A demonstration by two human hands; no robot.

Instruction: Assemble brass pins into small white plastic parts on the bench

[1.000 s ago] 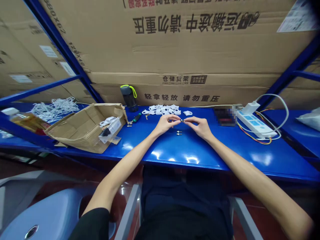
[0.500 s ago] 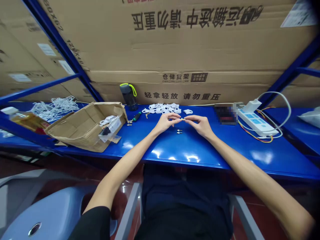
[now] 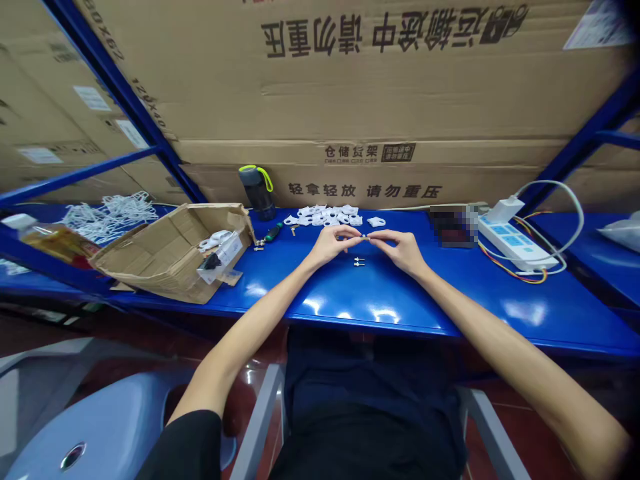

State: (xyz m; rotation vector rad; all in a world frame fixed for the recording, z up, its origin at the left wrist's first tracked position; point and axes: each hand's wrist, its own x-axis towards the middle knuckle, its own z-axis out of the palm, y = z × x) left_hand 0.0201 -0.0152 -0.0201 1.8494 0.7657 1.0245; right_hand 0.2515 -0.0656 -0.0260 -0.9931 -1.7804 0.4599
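Note:
My left hand (image 3: 331, 245) and my right hand (image 3: 399, 249) meet over the blue tabletop (image 3: 320, 290), fingertips pinched on one tiny brass-coloured part (image 3: 365, 238). A pale spot shows on its upper side; its exact kind is too small to make out. Just below, two small metal pins with white collars (image 3: 359, 262) lie side by side on the table. Behind my left hand is a pile of white plastic star-shaped pieces with round holes (image 3: 325, 217), with one such piece (image 3: 376, 222) apart to the right.
At left stands an open cardboard box (image 3: 150, 260) holding plastic-bagged parts. Near it are a green-handled screwdriver (image 3: 274, 232), small brass bits (image 3: 259, 249) and a dark bottle (image 3: 259, 197). A white power strip (image 3: 517, 247) with cables lies right. White cords (image 3: 107, 217) heap far left.
Between the fingertips, the small part looks turned: it showed plain yellow before and now has a pale spot on top. Both hands stay in nearly the same place.

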